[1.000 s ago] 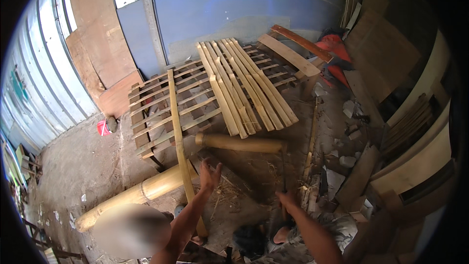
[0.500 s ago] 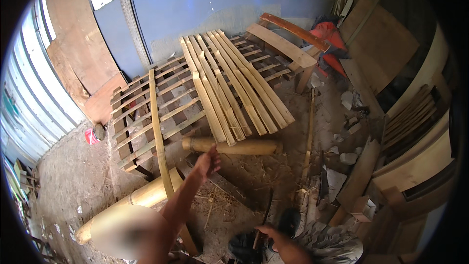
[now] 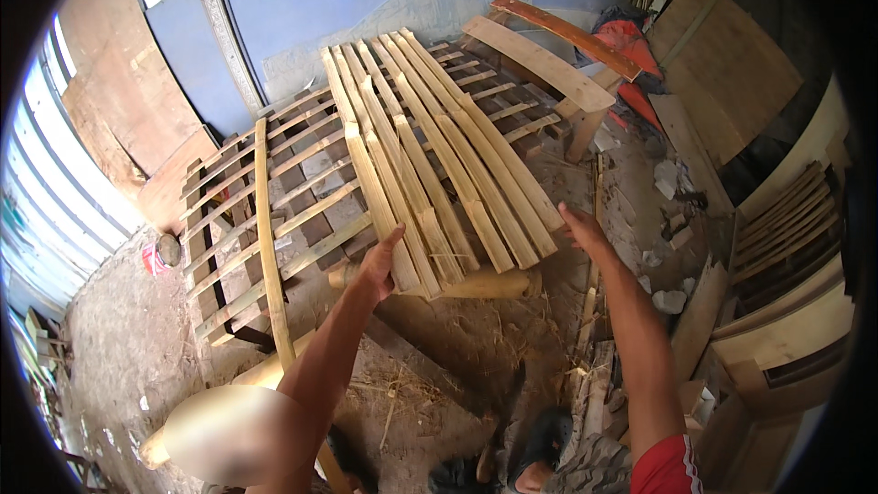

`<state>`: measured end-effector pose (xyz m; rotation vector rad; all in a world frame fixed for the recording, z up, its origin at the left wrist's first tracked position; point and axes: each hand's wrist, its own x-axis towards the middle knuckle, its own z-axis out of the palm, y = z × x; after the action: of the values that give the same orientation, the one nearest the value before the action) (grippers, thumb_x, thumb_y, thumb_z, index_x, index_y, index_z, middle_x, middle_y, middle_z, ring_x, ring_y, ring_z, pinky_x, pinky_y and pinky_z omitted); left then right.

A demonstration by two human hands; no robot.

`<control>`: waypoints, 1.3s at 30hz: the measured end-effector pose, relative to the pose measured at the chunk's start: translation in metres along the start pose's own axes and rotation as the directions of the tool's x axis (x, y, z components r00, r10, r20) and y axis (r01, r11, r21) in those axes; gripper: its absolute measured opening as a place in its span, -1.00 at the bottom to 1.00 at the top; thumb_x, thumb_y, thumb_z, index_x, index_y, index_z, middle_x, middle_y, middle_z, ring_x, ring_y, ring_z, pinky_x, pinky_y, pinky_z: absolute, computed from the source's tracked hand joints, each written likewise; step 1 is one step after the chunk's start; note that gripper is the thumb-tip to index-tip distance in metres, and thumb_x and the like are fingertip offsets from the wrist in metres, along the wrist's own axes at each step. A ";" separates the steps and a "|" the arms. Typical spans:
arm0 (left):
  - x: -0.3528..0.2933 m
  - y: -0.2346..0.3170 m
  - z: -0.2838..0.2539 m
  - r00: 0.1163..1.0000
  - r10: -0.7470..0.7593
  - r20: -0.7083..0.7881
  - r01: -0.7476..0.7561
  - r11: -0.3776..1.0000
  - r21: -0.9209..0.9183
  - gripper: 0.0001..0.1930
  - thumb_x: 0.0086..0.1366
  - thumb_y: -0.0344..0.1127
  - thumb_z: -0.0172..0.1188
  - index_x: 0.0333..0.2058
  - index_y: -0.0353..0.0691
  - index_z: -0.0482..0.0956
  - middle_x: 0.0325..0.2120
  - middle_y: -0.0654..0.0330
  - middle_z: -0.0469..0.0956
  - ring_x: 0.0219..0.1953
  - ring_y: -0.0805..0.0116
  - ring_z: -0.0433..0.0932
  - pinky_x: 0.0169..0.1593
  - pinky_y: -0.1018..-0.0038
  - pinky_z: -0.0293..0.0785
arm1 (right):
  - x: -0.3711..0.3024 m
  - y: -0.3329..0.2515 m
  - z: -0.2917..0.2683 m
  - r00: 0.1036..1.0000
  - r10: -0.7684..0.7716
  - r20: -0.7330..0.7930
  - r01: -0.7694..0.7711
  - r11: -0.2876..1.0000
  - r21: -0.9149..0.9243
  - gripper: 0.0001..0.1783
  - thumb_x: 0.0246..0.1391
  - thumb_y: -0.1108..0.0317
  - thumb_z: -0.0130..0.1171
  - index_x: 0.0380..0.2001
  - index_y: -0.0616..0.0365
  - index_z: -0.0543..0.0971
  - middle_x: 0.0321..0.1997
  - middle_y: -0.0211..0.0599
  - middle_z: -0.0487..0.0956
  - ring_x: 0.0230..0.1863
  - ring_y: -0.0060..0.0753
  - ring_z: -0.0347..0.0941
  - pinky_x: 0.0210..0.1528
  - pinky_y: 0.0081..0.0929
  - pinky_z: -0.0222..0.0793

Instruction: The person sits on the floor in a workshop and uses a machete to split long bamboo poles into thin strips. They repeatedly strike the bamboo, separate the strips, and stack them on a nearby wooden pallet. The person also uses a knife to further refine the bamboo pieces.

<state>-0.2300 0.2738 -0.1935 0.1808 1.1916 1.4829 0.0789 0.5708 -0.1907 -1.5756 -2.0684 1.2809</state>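
Split bamboo strips (image 3: 430,174) lie side by side, their near ends pointing toward me, on top of a slatted wooden rack (image 3: 306,169). At the left edge of the strips, near their ends, is my left hand (image 3: 380,263), its fingers stretched out. My right hand (image 3: 582,227) is at the right edge, by the corner of the outermost strip, with fingers apart. Whether either hand touches the strips is hard to make out. Beneath the near ends lies a thick bamboo pole (image 3: 498,284), partly hidden by them.
One long bamboo strip (image 3: 265,220) leans across the rack's left part. Another bamboo pole (image 3: 261,372) lies low left, partly behind my forearm. A bench plank (image 3: 540,64) and a reddish board (image 3: 567,35) stand back right. Rubble (image 3: 668,300) and timber line the right side.
My right hand has left the dark stick-like thing by my feet and risen to the strips' right edge. My left hand has moved up slightly beside their left edge.
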 end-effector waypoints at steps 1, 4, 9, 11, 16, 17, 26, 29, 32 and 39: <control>0.008 -0.004 -0.009 0.999 0.022 -0.036 -0.023 0.999 -0.028 -0.26 0.34 0.13 0.15 0.27 -0.29 0.23 0.15 -0.04 0.42 0.12 0.06 0.50 0.15 0.04 0.48 | 0.005 -0.018 0.000 0.990 0.063 0.122 -0.086 0.979 0.187 -0.13 0.16 -0.45 -0.07 0.11 0.17 0.50 0.11 -0.08 0.53 0.06 -0.04 0.49 0.12 -0.10 0.37; 0.011 -0.010 -0.008 0.988 0.075 -0.137 -0.067 0.996 0.060 -0.28 0.35 0.11 0.14 0.27 -0.31 0.24 0.13 -0.03 0.44 0.08 0.06 0.53 0.11 0.05 0.52 | 0.004 -0.045 0.001 0.955 0.062 0.291 -0.145 0.950 0.276 -0.15 0.17 -0.37 0.01 0.25 0.09 0.37 0.24 -0.13 0.43 0.13 -0.05 0.46 0.13 -0.07 0.39; 0.000 -0.018 -0.003 0.991 0.093 -0.101 -0.088 0.995 0.053 -0.25 0.30 0.11 0.22 0.25 -0.34 0.28 0.14 -0.03 0.44 0.10 0.06 0.52 0.10 0.06 0.52 | -0.008 -0.067 0.035 0.903 -0.040 0.428 -0.120 0.932 0.341 -0.29 0.25 0.06 0.19 0.36 -0.01 0.20 0.30 -0.17 0.36 0.21 -0.12 0.39 0.05 -0.10 0.52; -0.004 -0.021 -0.002 0.990 0.092 -0.109 -0.086 0.995 0.058 -0.23 0.27 0.12 0.25 0.25 -0.34 0.30 0.16 -0.03 0.43 0.12 0.06 0.50 0.11 0.06 0.49 | -0.011 -0.060 0.050 0.901 -0.113 0.420 -0.092 0.894 0.439 -0.31 0.26 0.12 0.17 0.36 0.00 0.18 0.29 -0.16 0.36 0.21 -0.14 0.39 0.02 -0.10 0.53; -0.021 -0.021 0.008 0.992 0.079 -0.101 -0.076 0.996 0.039 -0.28 0.29 0.06 0.25 0.24 -0.34 0.31 0.14 -0.05 0.45 0.13 0.06 0.49 0.14 0.11 0.47 | -0.043 -0.050 0.071 0.905 -0.127 0.406 -0.128 0.829 0.544 -0.35 0.29 0.24 0.11 0.36 0.03 0.15 0.22 -0.15 0.40 0.20 -0.16 0.40 -0.04 -0.13 0.58; -0.023 -0.022 0.002 0.990 0.080 -0.115 -0.075 0.996 0.048 -0.29 0.30 0.05 0.24 0.23 -0.35 0.32 0.13 -0.05 0.45 0.13 0.06 0.49 0.14 0.13 0.47 | -0.053 -0.052 0.076 0.895 -0.119 0.430 -0.153 0.824 0.546 -0.33 0.28 0.29 0.12 0.37 0.04 0.11 0.23 -0.15 0.38 0.19 -0.15 0.40 0.00 -0.13 0.59; -0.054 -0.040 -0.003 0.997 0.031 -0.066 -0.030 0.999 0.022 -0.38 0.37 0.06 0.07 0.22 -0.29 0.35 0.10 0.01 0.48 0.11 0.08 0.49 0.18 0.12 0.41 | -0.126 -0.032 0.102 0.854 -0.165 0.493 -0.192 0.781 0.595 -0.28 0.26 0.28 0.14 0.39 0.01 0.06 0.29 -0.17 0.31 0.28 -0.15 0.31 0.16 -0.04 0.51; -0.053 -0.039 -0.011 1.000 -0.007 0.019 0.009 0.991 -0.131 -0.40 0.39 0.15 -0.05 0.18 -0.22 0.39 0.02 0.07 0.53 0.03 0.11 0.53 0.11 0.11 0.47 | -0.109 -0.042 0.090 0.783 -0.110 0.612 -0.258 0.838 0.480 -0.23 0.25 0.05 0.12 0.41 -0.01 0.08 0.39 -0.18 0.21 0.36 -0.12 0.22 0.22 0.08 0.39; -0.048 -0.033 -0.014 0.994 0.030 0.103 0.001 0.958 -0.285 -0.32 0.33 0.26 -0.06 0.17 -0.19 0.41 0.00 0.08 0.53 -0.02 0.10 0.54 0.10 0.14 0.46 | -0.079 -0.042 0.085 0.737 -0.056 0.674 -0.326 0.843 0.427 -0.10 0.19 -0.19 0.07 0.43 0.02 0.07 0.49 -0.16 0.08 0.44 -0.08 0.09 0.34 0.10 0.15; -0.026 -0.024 -0.030 0.978 0.196 0.078 -0.147 0.899 -0.413 -0.16 0.21 0.43 -0.01 0.14 -0.24 0.44 -0.05 0.03 0.56 -0.08 0.12 0.56 0.00 0.20 0.51 | -0.055 -0.082 0.107 0.894 -0.070 0.442 -0.101 0.931 0.351 0.06 0.08 -0.22 0.17 0.47 0.07 -0.02 0.51 -0.09 0.02 0.48 -0.03 -0.02 0.43 -0.06 -0.06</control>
<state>-0.2266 0.2320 -0.2122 0.0894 0.7652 1.8165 -0.0228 0.4680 -0.1748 -1.2125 -1.8845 2.0573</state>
